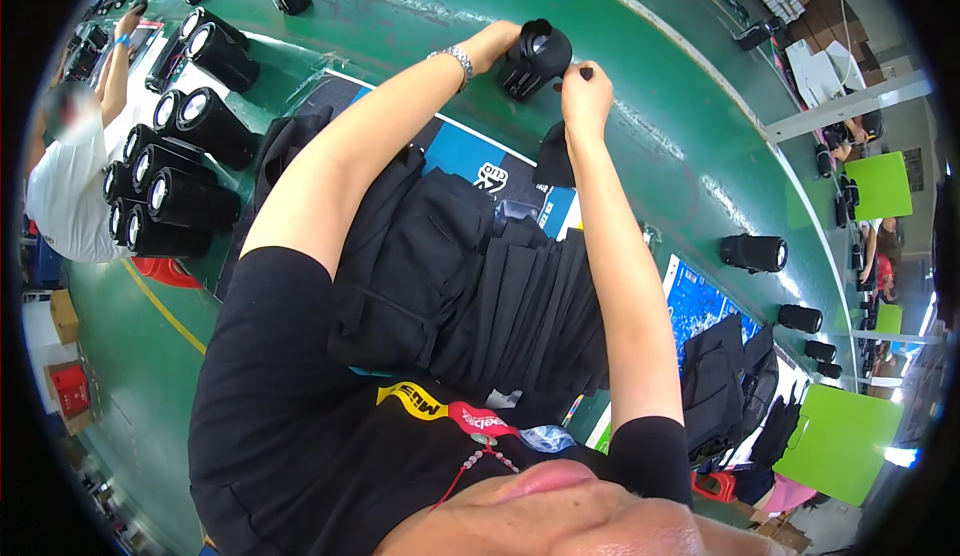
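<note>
A black cylinder tilts between 2 hands over the green worktop; whether its base touches down, we cannot tell. We see the left hand closed on its side, the right hand pinching a small dark piece we cannot identify. The rounded casing could roll or slip, we judge, should the left grip loosen during a tug. Nearer, folded black cloth could slide if the right forearm brushes it.

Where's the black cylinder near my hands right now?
In the head view, the black cylinder is at upper centre, between your left hand and right hand, over the glossy green tabletop.
</note>
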Action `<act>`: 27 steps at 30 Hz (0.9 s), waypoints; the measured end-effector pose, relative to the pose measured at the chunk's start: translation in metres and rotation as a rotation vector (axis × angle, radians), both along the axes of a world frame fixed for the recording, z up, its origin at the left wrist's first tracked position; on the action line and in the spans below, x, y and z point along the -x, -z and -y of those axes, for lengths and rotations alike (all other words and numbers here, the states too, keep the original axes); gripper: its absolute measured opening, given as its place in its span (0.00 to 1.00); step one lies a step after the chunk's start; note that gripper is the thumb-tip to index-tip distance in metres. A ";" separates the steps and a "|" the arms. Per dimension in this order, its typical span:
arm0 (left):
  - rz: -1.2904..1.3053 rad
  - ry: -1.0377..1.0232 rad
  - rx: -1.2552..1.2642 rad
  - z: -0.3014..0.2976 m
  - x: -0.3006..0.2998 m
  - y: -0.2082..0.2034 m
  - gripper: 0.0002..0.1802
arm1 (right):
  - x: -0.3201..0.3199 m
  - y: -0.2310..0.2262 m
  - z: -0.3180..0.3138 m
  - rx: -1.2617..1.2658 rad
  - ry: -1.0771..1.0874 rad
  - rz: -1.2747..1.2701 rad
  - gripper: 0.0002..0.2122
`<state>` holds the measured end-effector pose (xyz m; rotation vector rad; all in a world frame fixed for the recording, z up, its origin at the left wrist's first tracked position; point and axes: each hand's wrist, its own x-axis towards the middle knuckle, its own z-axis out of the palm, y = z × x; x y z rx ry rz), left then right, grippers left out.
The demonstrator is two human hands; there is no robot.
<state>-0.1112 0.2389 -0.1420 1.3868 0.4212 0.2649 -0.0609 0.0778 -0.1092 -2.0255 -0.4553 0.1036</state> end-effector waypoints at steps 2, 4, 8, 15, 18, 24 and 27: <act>-0.047 0.082 -0.258 -0.031 0.006 0.016 0.17 | 0.015 -0.001 -0.011 0.179 -0.028 0.106 0.11; -0.121 -0.098 -0.513 -0.057 0.008 0.037 0.18 | 0.037 0.006 -0.027 0.205 -0.019 0.118 0.12; -0.133 -0.297 -0.704 -0.051 -0.012 0.049 0.21 | 0.024 0.015 -0.017 0.172 0.018 0.053 0.13; 0.353 -0.188 0.078 0.031 -0.011 -0.021 0.34 | -0.004 0.038 0.004 0.021 0.128 -0.063 0.11; 0.288 -0.150 0.295 0.025 -0.005 -0.035 0.39 | -0.003 0.037 -0.011 -0.286 -0.016 -0.173 0.18; 0.489 -0.098 0.560 0.054 0.018 -0.105 0.37 | 0.031 -0.033 0.018 -0.344 -0.223 0.272 0.24; 0.458 -0.060 0.509 0.078 0.028 -0.138 0.36 | 0.032 -0.063 0.041 -0.371 -0.315 0.165 0.27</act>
